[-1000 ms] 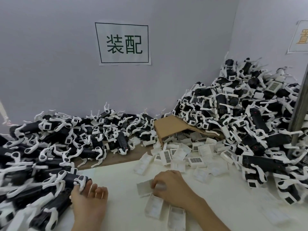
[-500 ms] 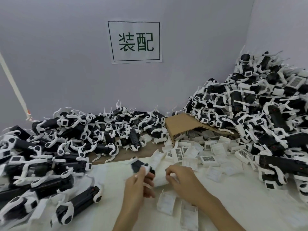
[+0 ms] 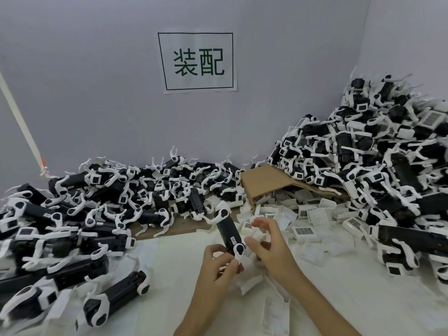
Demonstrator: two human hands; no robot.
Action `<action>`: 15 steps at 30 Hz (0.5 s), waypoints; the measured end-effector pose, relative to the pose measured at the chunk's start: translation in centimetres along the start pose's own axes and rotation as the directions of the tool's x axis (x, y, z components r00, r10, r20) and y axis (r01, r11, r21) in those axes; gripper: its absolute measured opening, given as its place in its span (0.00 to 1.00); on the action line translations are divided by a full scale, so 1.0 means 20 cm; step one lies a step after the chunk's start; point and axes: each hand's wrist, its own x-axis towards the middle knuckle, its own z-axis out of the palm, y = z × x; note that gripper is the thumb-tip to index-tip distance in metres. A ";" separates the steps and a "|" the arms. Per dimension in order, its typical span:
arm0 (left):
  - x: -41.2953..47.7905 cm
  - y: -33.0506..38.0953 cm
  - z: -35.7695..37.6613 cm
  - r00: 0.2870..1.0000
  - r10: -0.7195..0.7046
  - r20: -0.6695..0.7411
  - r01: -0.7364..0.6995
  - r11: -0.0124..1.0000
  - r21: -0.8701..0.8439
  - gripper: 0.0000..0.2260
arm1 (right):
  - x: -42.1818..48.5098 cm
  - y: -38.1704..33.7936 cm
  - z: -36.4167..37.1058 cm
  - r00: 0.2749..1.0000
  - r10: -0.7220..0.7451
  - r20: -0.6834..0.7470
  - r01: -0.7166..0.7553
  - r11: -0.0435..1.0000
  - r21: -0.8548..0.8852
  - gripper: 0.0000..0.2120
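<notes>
My left hand (image 3: 217, 265) pinches the white leg (image 3: 238, 253) at the near end of the black unit (image 3: 229, 232), which stands tilted just beyond its fingers. My right hand (image 3: 270, 248) curls against the unit's side; I cannot tell whether it grips anything. With only 1 thin leg pinched, the unit could twist loose and drop onto the counter (image 3: 339, 287). The leg could also snap under pressure.

The black bar-shaped plastic unit (image 3: 229, 232) pinched in the left hand (image 3: 218, 265) is smooth and faintly glossy, and its white plastic end clips (image 3: 224, 212) are matt. Beyond the right hand (image 3: 269, 248), the small white plastic trays (image 3: 304, 231) look matt and the brown cardboard flap (image 3: 269, 180) looks dull and rough. Under both hands, the white table cover (image 3: 169, 287) is matt.
</notes>
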 end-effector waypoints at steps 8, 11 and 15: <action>-0.01 0.04 0.02 0.997 0.012 -0.074 -0.029 0.975 -0.222 0.11 | 0.02 -0.03 -0.01 0.988 0.146 -0.048 -0.121 0.931 0.345 0.32; 0.00 0.04 0.02 0.998 0.029 -0.063 -0.042 0.977 -0.210 0.13 | 0.02 -0.04 -0.01 0.992 0.119 -0.035 -0.099 0.930 0.355 0.28; -0.01 0.04 0.04 0.999 0.037 -0.023 -0.040 0.978 -0.205 0.12 | 0.01 -0.04 0.00 0.992 0.116 -0.050 -0.093 0.936 0.339 0.21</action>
